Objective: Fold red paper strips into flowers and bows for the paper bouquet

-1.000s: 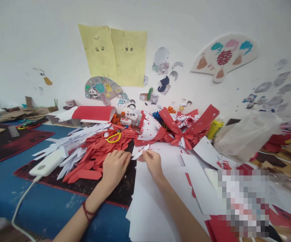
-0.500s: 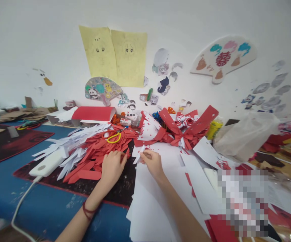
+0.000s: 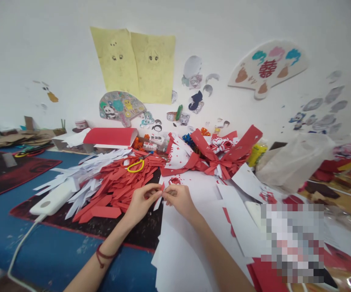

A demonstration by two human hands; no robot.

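Observation:
My left hand (image 3: 140,202) and my right hand (image 3: 178,199) meet above the table, fingers pinched together. Between them they hold small pointed paper strips (image 3: 160,194), one red on top and one white hanging below. A pile of red strips (image 3: 114,184) lies just left of my left hand, beside a fan of white strips (image 3: 81,176). Yellow-handled scissors (image 3: 134,165) rest on the red pile. White sheets (image 3: 187,227) lie under my right forearm.
A white power bank (image 3: 52,199) with a cable sits at the left on a dark mat (image 3: 102,225). Red-and-white paper bouquets (image 3: 218,156) stand behind my hands. A translucent plastic bag (image 3: 297,160) is at the right. Paper drawings hang on the wall.
My left hand left the red pile with a red strip and rose to meet my right hand, which drew in slightly with its white strip. The two hands now touch.

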